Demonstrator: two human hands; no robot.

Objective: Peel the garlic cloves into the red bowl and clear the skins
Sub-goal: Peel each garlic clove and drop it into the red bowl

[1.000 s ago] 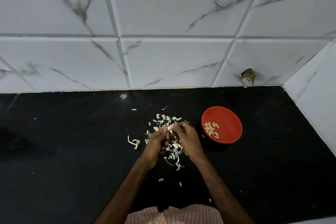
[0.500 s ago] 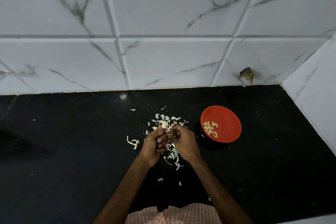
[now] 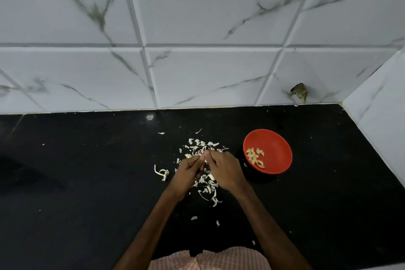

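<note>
Head view: we see two bare hands meeting over one black, glossy stone countertop (image 3: 87, 182). The left hand (image 3: 188, 171) and the right hand (image 3: 225, 170) both have curled fingers, and their fingertips pinch one small pale garlic clove (image 3: 205, 156) between them. The fingers hide most of the clove, so we cannot tell how much skin it carries.

One round, smooth red bowl (image 3: 277, 144) stands on the countertop just to the right of the right hand, not touching it. Against its near-left wall lies a cluster of peeled cream cloves (image 3: 255, 156), curved and smooth. We count about ten; they overlap, so an exact count is not possible.

Thin, papery white garlic skins (image 3: 201, 146) lie scattered under and beyond both hands, too many to count. Two lone flakes (image 3: 194, 217) lie nearer the person. One stringy, curled pale stem piece (image 3: 163, 173) lies just left of the left hand.

Behind the countertop rises a wall of glossy white marble-pattern tiles (image 3: 197, 76) with grey veins and bevelled joints. One brown, irregular lump (image 3: 299, 92) sits on the wall near the right corner. Orange-and-white checked cloth (image 3: 219, 258) shows at the bottom edge.
</note>
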